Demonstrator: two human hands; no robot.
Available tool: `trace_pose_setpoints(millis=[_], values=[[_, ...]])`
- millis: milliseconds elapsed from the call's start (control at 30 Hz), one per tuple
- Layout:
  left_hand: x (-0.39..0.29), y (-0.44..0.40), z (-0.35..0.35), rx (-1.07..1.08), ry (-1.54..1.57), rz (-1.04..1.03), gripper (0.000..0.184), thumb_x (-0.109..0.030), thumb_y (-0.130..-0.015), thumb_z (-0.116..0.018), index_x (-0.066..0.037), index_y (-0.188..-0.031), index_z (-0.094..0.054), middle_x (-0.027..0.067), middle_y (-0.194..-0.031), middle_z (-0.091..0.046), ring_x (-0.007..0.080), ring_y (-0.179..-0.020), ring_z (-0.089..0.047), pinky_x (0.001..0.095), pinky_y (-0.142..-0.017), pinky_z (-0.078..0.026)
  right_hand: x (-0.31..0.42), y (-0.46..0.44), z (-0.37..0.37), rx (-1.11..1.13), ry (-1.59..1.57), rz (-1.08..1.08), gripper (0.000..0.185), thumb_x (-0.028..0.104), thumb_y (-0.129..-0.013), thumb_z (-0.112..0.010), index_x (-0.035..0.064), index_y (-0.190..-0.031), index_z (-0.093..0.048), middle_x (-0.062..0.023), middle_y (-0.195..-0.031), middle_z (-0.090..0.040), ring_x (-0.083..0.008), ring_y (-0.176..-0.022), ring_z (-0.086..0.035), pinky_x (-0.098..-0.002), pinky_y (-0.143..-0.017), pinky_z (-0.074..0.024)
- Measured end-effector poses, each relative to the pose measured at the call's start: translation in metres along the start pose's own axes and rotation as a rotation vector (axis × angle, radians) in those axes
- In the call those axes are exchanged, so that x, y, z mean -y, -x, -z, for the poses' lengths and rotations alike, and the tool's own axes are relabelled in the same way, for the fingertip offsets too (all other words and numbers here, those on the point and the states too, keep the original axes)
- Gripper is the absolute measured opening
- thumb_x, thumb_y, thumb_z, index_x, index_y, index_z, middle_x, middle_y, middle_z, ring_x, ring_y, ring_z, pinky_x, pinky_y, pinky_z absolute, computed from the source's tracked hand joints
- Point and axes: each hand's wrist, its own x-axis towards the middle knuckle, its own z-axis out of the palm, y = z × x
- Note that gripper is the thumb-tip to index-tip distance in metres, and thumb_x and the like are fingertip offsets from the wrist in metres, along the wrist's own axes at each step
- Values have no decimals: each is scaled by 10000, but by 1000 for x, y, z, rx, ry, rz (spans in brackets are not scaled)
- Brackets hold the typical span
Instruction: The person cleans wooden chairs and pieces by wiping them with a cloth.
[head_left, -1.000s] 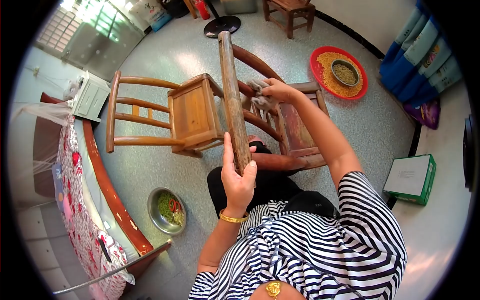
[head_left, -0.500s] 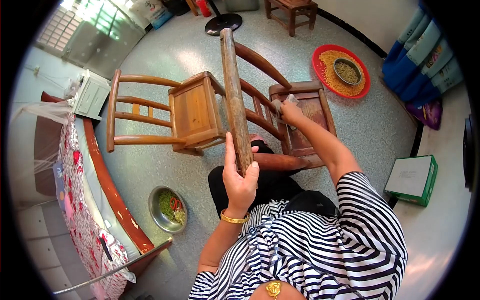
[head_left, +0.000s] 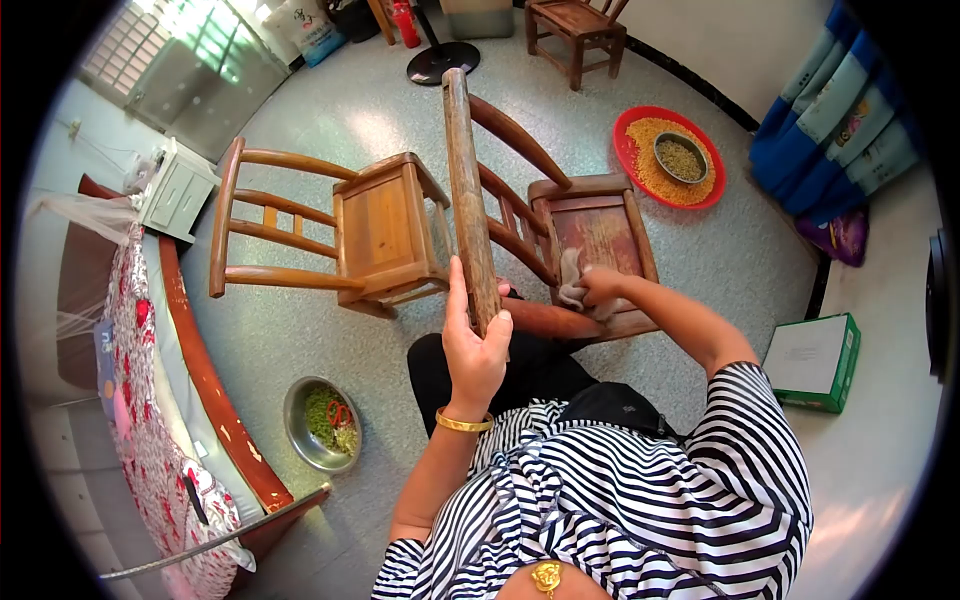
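Observation:
A dark, worn wooden chair (head_left: 598, 222) stands before me, its backrest toward me and to the left. My left hand (head_left: 474, 352) grips the near end of the chair's top rail (head_left: 464, 190), thumb on one side and fingers on the other. On the reddish, scuffed seat, my right hand (head_left: 602, 287) is closed on a greyish cloth (head_left: 570, 277), which lies bunched against the seat near the backrest side. Left of this chair is a lighter wooden chair (head_left: 388, 222), touched by neither hand.
A steel bowl (head_left: 297, 440) with green vegetables and red-handled scissors sits on the floor at left, near a bed (head_left: 150, 400). A red tray (head_left: 625, 160) of yellow grains is at upper right. A green-and-white box (head_left: 815, 362), a fan base (head_left: 443, 62) and a small chair (head_left: 572, 35) stand around.
My right hand and the cloth have moved across the seat toward me, from the backrest's middle toward the near side. My left hand keeps its hold on the rail. The view has shifted slightly.

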Motion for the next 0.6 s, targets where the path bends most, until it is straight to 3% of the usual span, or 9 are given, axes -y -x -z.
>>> trace_pose_setpoints(millis=[33, 67, 100, 167, 300, 367, 400, 500, 600], values=[[-2, 0, 0, 14, 8, 42, 710, -42, -788, -508, 23, -1409, -170, 131, -1127, -527, 143, -983, -533, 250, -840, -433, 2, 6, 9, 120, -183, -33, 345, 159, -676, -594, 47, -1001, -629, -174, -997, -616, -303, -836, -622, -390, -737, -494], [-3, 0, 1, 27, 16, 84, 706, -47, -786, -498, 41, -1404, -168, 124, -1185, -487, 157, -1041, -524, 265, -891, -418, 4, 14, 17, 51, -457, -63, 392, 114, -673, -567, 46, -1056, -612, -146, -967, -630, -253, -850, -605, -342, -748, -474], [-3, 0, 1, 24, 19, 79, 706, -47, -786, -498, 41, -1404, -168, 124, -1185, -487, 157, -1041, -524, 265, -891, -418, 7, 20, 26, 50, -450, -63, 392, 114, -673, -567, 46, -1056, -612, -146, -967, -630, -253, -850, -605, -342, -748, -474], [-3, 1, 1, 24, 19, 100, 710, -47, -783, -499, 40, -1405, -169, 124, -1182, -487, 154, -1032, -525, 263, -888, -421, 19, 26, 43, -295, -1130, 83, 358, 79, -681, -563, 26, -1033, -600, -107, -924, -614, -221, -864, -580, -319, -782, -447], [-5, 0, -1, 19, 38, 104, 709, -46, -782, -498, 39, -1405, -171, 122, -1167, -496, 150, -1026, -526, 260, -881, -424, 43, 16, 83, -497, -1133, 249, 372, 33, -679, -548, 32, -1050, -584, -100, -964, -580, -210, -883, -562, -302, -809, -429], [-4, 0, -1, -14, 76, 101, 713, -21, -785, -508, 1, -1415, -173, 120, -1048, -566, 113, -886, -528, 212, -764, -445, 50, 7, 98, -640, -496, 451, 457, -1, -702, -535, 50, -1156, -537, -76, -1115, -540, -198, -998, -532, -290, -857, -421], [-3, 0, -1, -15, 75, 100, 713, -21, -785, -508, 1, -1415, -173, 120, -1048, -566, 113, -886, -528, 212, -764, -445, 49, -5, 100, -691, -233, 546, 420, 48, -680, -582, 87, -1098, -561, -125, -1032, -509, -297, -910, -549, -349, -789, -462], [0, 0, -1, -12, 65, 66, 716, -16, -785, -505, 0, -1416, -168, 112, -1047, -565, 113, -890, -529, 213, -766, -445, 64, -21, 93, -608, 154, 350, 391, 78, -686, -599, 94, -1076, -569, -144, -1036, -500, -331, -933, -544, -404, -770, -471], [0, 0, -1, -9, 50, 51, 716, -14, -784, -503, 1, -1417, -167, 106, -1045, -562, 118, -900, -529, 219, -770, -445, 80, -21, 94, -660, 51, 318, 312, 100, -679, -604, 102, -991, -615, -147, -988, -539, -319, -911, -573, -416, -755, -477]])
